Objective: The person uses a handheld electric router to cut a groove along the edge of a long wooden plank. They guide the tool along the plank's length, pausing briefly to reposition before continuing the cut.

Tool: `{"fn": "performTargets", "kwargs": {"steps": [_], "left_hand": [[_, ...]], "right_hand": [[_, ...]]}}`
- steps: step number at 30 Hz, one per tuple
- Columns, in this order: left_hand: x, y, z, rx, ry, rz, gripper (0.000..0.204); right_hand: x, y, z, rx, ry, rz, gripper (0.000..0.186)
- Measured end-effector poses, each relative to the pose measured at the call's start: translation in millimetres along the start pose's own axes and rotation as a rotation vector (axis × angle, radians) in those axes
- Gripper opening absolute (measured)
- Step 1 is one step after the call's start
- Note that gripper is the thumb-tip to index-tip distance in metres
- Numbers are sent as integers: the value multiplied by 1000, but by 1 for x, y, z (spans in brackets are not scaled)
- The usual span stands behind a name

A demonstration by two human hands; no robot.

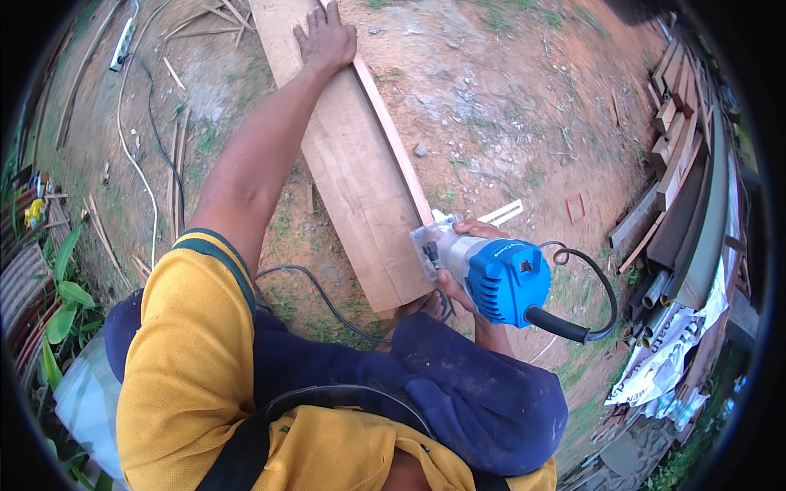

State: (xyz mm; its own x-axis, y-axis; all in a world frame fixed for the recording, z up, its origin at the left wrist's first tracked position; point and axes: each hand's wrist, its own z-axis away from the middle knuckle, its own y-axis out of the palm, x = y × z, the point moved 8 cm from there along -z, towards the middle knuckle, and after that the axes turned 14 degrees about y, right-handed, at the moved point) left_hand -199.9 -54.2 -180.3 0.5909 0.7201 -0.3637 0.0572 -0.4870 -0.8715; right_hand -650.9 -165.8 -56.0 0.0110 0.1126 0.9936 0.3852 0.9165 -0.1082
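My right hand (pixel 457 288) grips a blue trim router (pixel 512 282) around its lower body; part of the hand is hidden by the motor housing. The router lies tilted, its clear base (pixel 427 250) against the right edge of a wide wooden board (pixel 356 188), near the board's close end. A narrow wooden strip (pixel 391 135) runs along that same edge and reaches the router's base. Farther up, my left hand (pixel 329 41) rests with fingers apart on the board and strip. Whether the router's bit touches wood is hidden.
A black cord (pixel 610 307) loops from the router. My foot (pixel 430 304) is by the board's near end. Left lie a white power strip (pixel 123 42), cables and thin wood offcuts (pixel 178 155). Stacked timber (pixel 679 155) lines the right. A white slotted bar (pixel 503 213) sticks out beyond the router.
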Motion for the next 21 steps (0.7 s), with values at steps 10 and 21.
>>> {"fn": "performTargets", "kwargs": {"steps": [10, 21], "left_hand": [[-5, -4, 0, -35, -7, 1, 71], [-6, -7, 0, -16, 7, -46, 72]], "right_hand": [[-4, 2, -4, 7, -1, -25, 69], [-1, 9, -11, 16, -32, 44, 70]]}}
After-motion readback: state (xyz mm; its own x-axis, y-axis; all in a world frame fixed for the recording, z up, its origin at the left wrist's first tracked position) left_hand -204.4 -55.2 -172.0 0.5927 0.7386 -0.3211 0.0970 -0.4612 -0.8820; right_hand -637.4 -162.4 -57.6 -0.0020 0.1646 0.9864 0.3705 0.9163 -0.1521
